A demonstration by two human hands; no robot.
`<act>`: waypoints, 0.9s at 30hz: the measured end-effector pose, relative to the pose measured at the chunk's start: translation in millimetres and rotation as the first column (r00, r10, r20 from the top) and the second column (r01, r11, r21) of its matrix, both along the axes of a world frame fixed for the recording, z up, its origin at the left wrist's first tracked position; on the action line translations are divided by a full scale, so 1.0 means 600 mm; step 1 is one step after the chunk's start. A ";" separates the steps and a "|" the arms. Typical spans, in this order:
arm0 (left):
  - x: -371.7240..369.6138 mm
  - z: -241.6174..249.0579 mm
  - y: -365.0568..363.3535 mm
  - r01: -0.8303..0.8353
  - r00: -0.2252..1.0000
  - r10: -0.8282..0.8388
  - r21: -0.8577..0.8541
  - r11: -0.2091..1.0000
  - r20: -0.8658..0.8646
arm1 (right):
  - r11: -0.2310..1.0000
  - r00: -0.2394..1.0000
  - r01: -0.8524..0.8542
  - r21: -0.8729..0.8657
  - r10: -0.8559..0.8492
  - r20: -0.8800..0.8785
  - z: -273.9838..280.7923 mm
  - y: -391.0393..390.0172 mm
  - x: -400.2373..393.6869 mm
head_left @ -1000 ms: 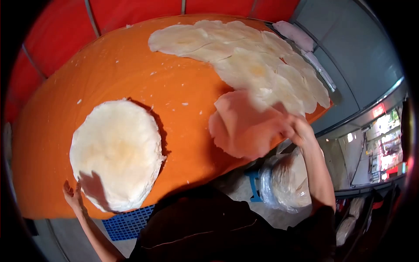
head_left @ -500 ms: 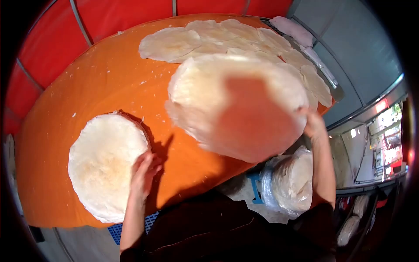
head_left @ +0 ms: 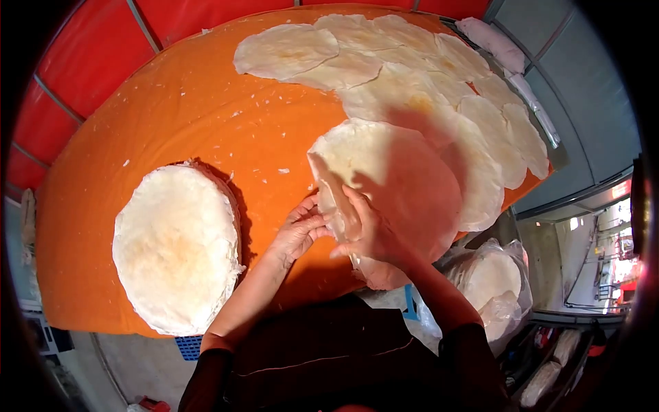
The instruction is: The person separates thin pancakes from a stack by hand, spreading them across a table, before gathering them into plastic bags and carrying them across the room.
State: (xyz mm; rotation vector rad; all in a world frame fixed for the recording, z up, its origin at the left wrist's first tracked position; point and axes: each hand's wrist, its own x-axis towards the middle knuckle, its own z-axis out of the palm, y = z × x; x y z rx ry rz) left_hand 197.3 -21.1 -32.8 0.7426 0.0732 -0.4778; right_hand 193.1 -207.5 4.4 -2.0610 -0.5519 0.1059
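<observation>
A large thin round flatbread (head_left: 405, 178) lies partly in shadow at the front of the orange-covered table, its left edge curled up. My left hand (head_left: 301, 228) pinches that raised edge from the left. My right hand (head_left: 367, 230) grips the same edge from the other side, thumb and fingers around the curl. The front of this sheet hangs past the table edge. To the left of my hands stands a thick stack of flatbreads (head_left: 175, 250), which neither hand touches.
Several thin flatbreads (head_left: 288, 51) overlap across the back and right of the orange tablecloth (head_left: 171, 117). Below the front right edge sits a plastic-wrapped stack of flatbreads (head_left: 491, 278). A blue crate (head_left: 187, 347) shows under the table's front edge.
The flatbread my right hand held up at its right side now lies lower on the table. My left hand left the stack's edge and moved right; both hands now meet at the sheet's left edge.
</observation>
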 end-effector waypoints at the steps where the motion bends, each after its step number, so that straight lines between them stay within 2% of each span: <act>1: 0.004 -0.009 0.001 0.010 1.000 -0.010 -0.014 1.000 0.011 | 1.000 0.999 0.020 0.001 -0.020 -0.039 -0.024 -0.004 0.007; 2: 0.004 -0.017 0.000 -0.030 0.999 0.031 -0.034 0.999 0.009 | 0.999 0.996 0.041 0.000 -0.041 -0.077 -0.040 -0.007 0.011; 5: 0.006 -0.047 -0.006 -0.098 0.992 0.118 0.290 0.952 -0.052 | 0.975 0.959 0.192 -0.115 -0.211 -0.187 -0.047 0.000 0.001; 7: -0.004 -0.048 -0.021 -0.181 0.934 0.284 0.396 0.900 -0.217 | 0.904 0.963 0.141 -0.404 -0.219 -0.154 -0.020 0.016 -0.012; 8: -0.008 -0.050 -0.032 -0.198 0.894 0.349 0.448 0.872 -0.283 | 0.917 0.977 0.138 -0.373 -0.188 -0.101 -0.030 0.004 -0.011; 9: -0.013 -0.061 -0.022 -0.205 0.910 0.300 0.319 0.925 -0.285 | 0.930 0.987 0.133 -0.343 -0.157 -0.044 -0.054 -0.013 -0.003; 10: -0.014 -0.055 -0.018 -0.193 0.909 0.284 0.298 0.935 -0.305 | 0.933 0.920 0.256 -0.253 -0.316 -0.233 -0.061 -0.057 0.032; 11: -0.013 -0.053 -0.016 -0.194 0.893 0.300 0.315 0.929 -0.334 | 0.891 0.796 0.421 -0.172 -0.453 -0.402 -0.068 -0.101 0.065; 12: -0.013 -0.055 -0.015 -0.193 0.889 0.308 0.333 0.923 -0.339 | 0.676 0.640 0.679 -0.289 -0.736 -0.218 -0.047 -0.110 0.091; 13: -0.013 -0.056 -0.015 -0.201 0.882 0.325 0.350 0.915 -0.342 | 0.819 0.780 0.566 -0.091 -0.568 -0.263 0.044 -0.181 0.105; 14: -0.014 -0.058 -0.015 -0.206 0.880 0.328 0.346 0.915 -0.342 | 0.905 0.884 0.407 0.124 -0.356 -0.303 0.134 -0.252 0.119; 15: -0.013 -0.061 -0.015 -0.214 0.879 0.333 0.342 0.915 -0.342 | 0.881 0.857 0.406 -0.242 -0.459 -0.233 0.100 -0.381 0.220; 16: -0.013 -0.062 -0.015 -0.222 0.877 0.339 0.339 0.914 -0.341 | 0.863 0.884 0.467 -0.192 -0.459 0.084 0.105 -0.484 0.275; 17: -0.014 -0.057 -0.016 -0.229 0.872 0.349 0.345 0.911 -0.344 | 0.652 0.834 0.549 -0.523 -0.463 0.299 0.190 -0.526 0.284; 18: -0.017 -0.049 -0.017 -0.234 0.867 0.358 0.351 0.907 -0.348 | 0.415 0.766 0.643 -0.644 -0.345 0.543 0.247 -0.554 0.299; 19: -0.019 -0.045 -0.019 -0.235 0.862 0.365 0.359 0.903 -0.353 | 0.294 0.639 0.766 -0.572 -0.446 0.626 0.303 -0.533 0.277; 20: -0.019 -0.046 -0.020 -0.233 0.863 0.362 0.359 0.904 -0.351 | 0.567 0.734 0.677 -0.470 -0.570 0.369 0.344 -0.581 0.301; 22: -0.021 -0.051 -0.019 -0.229 0.866 0.358 0.359 0.905 -0.349 | 0.683 0.771 0.637 -0.357 -0.558 0.308 0.401 -0.588 0.306; 24: -0.021 -0.061 -0.022 -0.236 0.877 0.364 0.378 0.895 -0.315 | 0.474 0.615 0.768 -0.431 -0.358 0.702 0.417 -0.441 0.279; 26: -0.022 -0.065 -0.015 -0.227 0.891 0.348 0.377 0.898 -0.292 | 0.448 0.656 0.687 -0.572 -0.044 0.753 0.391 -0.408 0.328; 27: -0.023 -0.066 -0.009 -0.211 0.901 0.325 0.364 0.907 -0.288 | 0.400 0.671 0.695 -0.598 -0.060 0.739 0.376 -0.353 0.331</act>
